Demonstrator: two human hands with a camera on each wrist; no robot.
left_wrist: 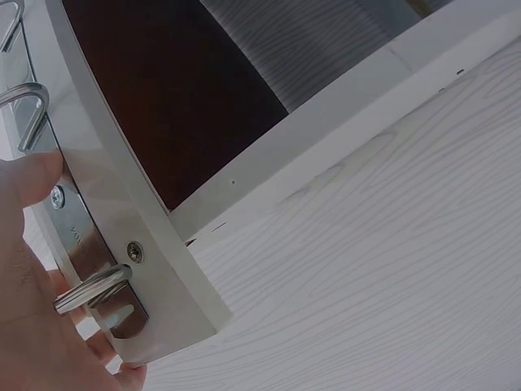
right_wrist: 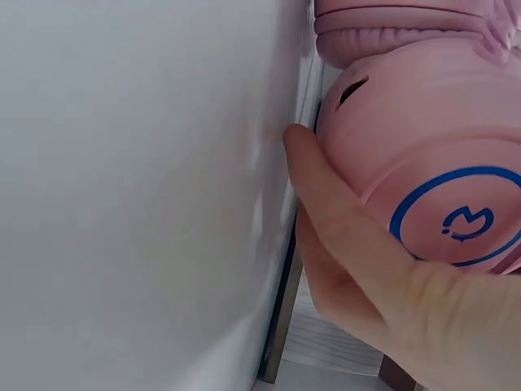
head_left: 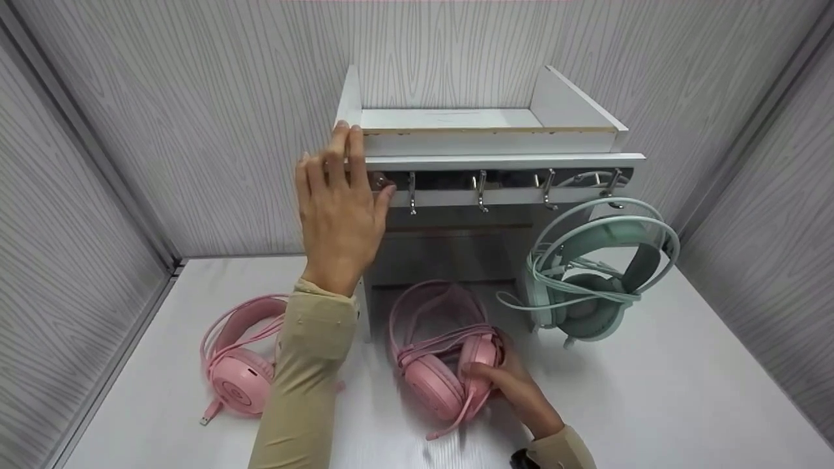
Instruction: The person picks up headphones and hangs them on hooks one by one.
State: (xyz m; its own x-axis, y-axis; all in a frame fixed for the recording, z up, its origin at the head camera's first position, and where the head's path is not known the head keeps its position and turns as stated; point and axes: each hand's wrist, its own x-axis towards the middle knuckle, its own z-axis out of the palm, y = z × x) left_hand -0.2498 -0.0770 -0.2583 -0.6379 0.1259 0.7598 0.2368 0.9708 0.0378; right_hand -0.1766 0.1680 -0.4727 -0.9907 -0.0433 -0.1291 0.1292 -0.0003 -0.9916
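Observation:
In the head view, my left hand (head_left: 342, 212) lies over the left end of the white hook rail (head_left: 449, 197), fingers straight and reaching up past its top edge. The left wrist view has the thumb against the rail's shiny metal plate (left_wrist: 85, 236), beside a silver hook (left_wrist: 94, 287). Low in front of the stand, my right hand (head_left: 511, 378) grips a pink headset (head_left: 433, 387) by its right earcup, thumb across the front. Its cable is wound around it, and a small microphone arm hangs down. The right wrist view shows the fingers at the earcup (right_wrist: 440, 122) edge.
A green headset (head_left: 589, 306) hangs from the rightmost hook. Another pink headset (head_left: 241, 384) lies on the white table (head_left: 684, 391) at left, partly behind my left sleeve. The white stand (head_left: 488, 142) has an open shelf on top. Wood-patterned panels (head_left: 215, 130) enclose the table.

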